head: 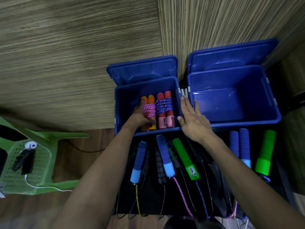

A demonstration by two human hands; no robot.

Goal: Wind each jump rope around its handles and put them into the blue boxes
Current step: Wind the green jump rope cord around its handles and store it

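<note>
Unwound foam-handled jump ropes [168, 156] lie nearest, queued on the black table [148, 202]. Right hand [192, 119], fingers flat, steadies the left blue plastic box [122, 103]; left hand [140, 116] grips the pink-wound orange-handled rope [149, 109], seating it beside the blue-wound red-handled rope [165, 106]. Right blue box [234, 103] empty.

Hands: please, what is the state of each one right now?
Left hand: grips the orange-handled rope bundle inside the left blue box.
Right hand: open, fingers straight, holding nothing.
</note>
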